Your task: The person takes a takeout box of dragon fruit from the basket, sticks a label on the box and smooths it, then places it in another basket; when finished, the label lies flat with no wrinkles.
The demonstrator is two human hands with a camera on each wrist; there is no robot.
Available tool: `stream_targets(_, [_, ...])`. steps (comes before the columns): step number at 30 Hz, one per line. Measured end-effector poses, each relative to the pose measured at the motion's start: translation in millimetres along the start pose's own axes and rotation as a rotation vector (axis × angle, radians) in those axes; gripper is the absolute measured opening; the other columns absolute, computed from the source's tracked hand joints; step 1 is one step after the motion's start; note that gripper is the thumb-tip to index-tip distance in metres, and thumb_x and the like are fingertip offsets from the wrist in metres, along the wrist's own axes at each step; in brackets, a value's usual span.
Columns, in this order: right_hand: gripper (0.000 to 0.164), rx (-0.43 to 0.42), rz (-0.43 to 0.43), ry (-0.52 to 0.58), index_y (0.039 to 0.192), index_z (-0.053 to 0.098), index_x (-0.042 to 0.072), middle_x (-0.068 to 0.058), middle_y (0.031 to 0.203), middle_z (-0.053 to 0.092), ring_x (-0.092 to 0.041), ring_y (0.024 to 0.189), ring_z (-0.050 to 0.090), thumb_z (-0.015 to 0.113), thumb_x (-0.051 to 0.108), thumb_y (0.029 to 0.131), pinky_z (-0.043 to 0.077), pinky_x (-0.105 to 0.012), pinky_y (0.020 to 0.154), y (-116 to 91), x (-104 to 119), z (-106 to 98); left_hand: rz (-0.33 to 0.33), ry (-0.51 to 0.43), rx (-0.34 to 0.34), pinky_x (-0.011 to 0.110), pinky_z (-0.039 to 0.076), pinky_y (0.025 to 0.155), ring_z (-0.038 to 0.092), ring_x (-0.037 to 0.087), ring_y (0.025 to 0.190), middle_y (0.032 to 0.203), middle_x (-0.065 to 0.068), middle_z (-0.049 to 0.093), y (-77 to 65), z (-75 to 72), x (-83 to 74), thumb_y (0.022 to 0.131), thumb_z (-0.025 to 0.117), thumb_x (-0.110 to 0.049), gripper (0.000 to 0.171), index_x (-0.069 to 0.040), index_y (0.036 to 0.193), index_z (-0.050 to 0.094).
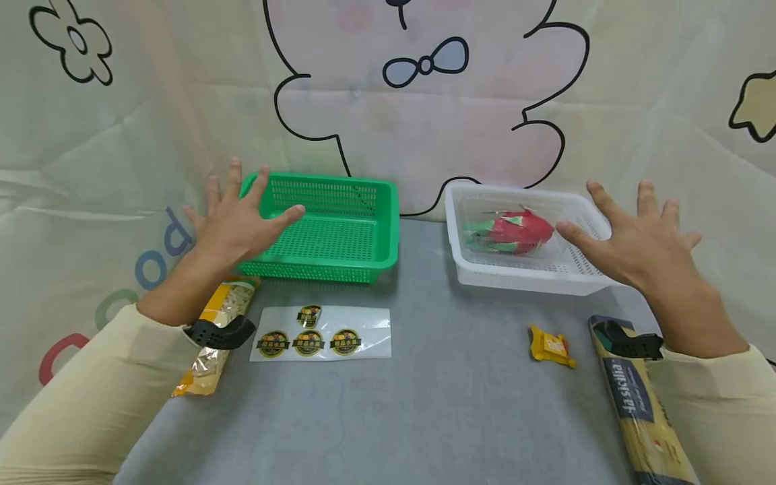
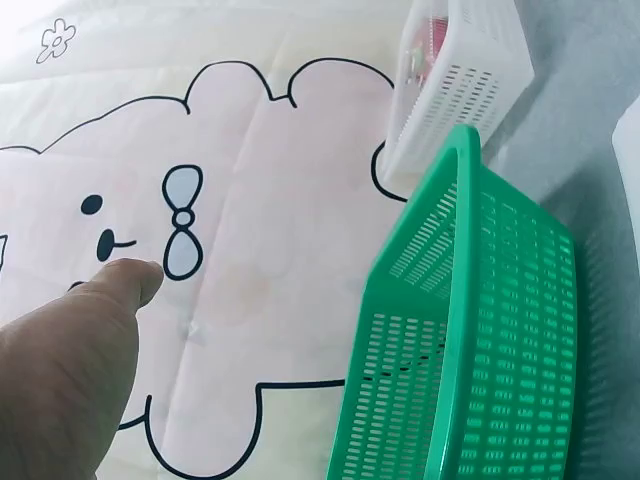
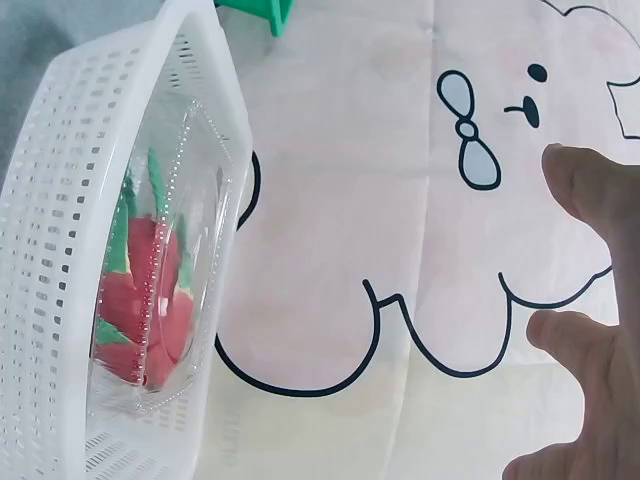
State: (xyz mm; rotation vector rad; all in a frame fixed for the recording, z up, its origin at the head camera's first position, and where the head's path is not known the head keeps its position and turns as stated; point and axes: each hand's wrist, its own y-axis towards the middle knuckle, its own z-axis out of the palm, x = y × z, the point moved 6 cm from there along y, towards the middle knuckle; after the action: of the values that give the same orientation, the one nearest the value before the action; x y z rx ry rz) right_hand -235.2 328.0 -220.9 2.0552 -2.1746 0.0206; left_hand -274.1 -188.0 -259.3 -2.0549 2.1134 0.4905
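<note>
My left hand (image 1: 239,219), fingers spread, hovers by the left end of a green plastic basket (image 1: 382,256) that has nothing in it. My right hand (image 1: 645,242) is likewise spread, over the right end of a white plastic basket (image 1: 509,276). Inside that white basket lies a red dragon fruit (image 3: 145,300) with green scales, in a clear wrapping. Neither hand holds anything. In the left wrist view only the thumb (image 2: 80,360) shows, apart from the green basket. The right wrist view has some fingers at its right edge.
A yellow-and-clear packet (image 1: 221,330) lies under the left forearm, beside a sheet of round stickers (image 1: 321,333). On the right are a small yellow wrapped snack (image 1: 552,347) and a pack of la sicilia pasta (image 1: 636,411). A printed cloth (image 1: 200,87) hangs behind the grey table (image 1: 424,404).
</note>
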Motion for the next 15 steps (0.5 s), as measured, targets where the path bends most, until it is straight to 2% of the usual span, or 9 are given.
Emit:
stream_targets(10, [0.086, -0.021, -0.011, 0.012, 0.155, -0.003, 0.028, -0.037, 0.148, -0.018, -0.069, 0.125, -0.011, 0.034, 0.070, 0.090, 0.000, -0.087, 0.078, 5, -10, -3, 0.017, -0.011, -0.004, 0.080, -0.007, 0.090, -0.017, 0.046, 0.138, 0.157, 0.007, -0.023, 0.2, 7.8, -15.8, 0.082, 0.029, -0.084, 0.098, -0.027, 0.156, 0.001])
stream_targets(15, [0.085, -0.029, -0.007, 0.026, 0.155, -0.003, 0.028, -0.037, 0.148, -0.017, -0.069, 0.125, -0.011, 0.035, 0.069, 0.090, 0.001, -0.086, 0.081, 6, -15, -2, 0.033, -0.034, -0.003, 0.078, -0.006, 0.093, -0.017, 0.043, 0.139, 0.157, 0.006, -0.022, -0.1, 12.5, -27.5, 0.082, 0.030, -0.083, 0.097, -0.027, 0.156, 0.001])
